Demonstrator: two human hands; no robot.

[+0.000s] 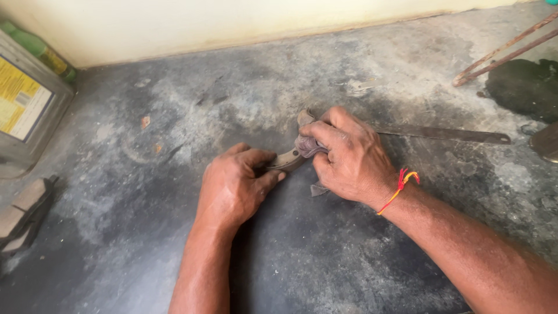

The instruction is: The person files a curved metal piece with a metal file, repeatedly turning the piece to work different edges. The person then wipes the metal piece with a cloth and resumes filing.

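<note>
Left hand (235,187): closed around one end of a small curved metal piece (289,158), fingers curled in, thumb pressing on top.
Right hand (347,156): closed on a scrap of worn abrasive paper (308,145), pinching it down on the other end of the metal piece.
Metal piece: low over the dark stained floor (325,256), between both hands, mostly covered by them; only the brownish middle part visible.
Progress: judged somewhere in the middle of the rubbing; visible part looking dull and brown, not yet bright, so more cleaning likely left. Cannot tell the state of the covered ends.
Long flat blade (444,134): lying on the floor just behind the right hand, untouched.
Metal can (26,107): standing at far left, near the wall (232,20).
Wood pieces (23,215): stacked at left edge, well apart from both hands.
Bent rod (503,49): at top right, well apart.
Wrist thread (401,187): red and yellow, on the right wrist.
</note>
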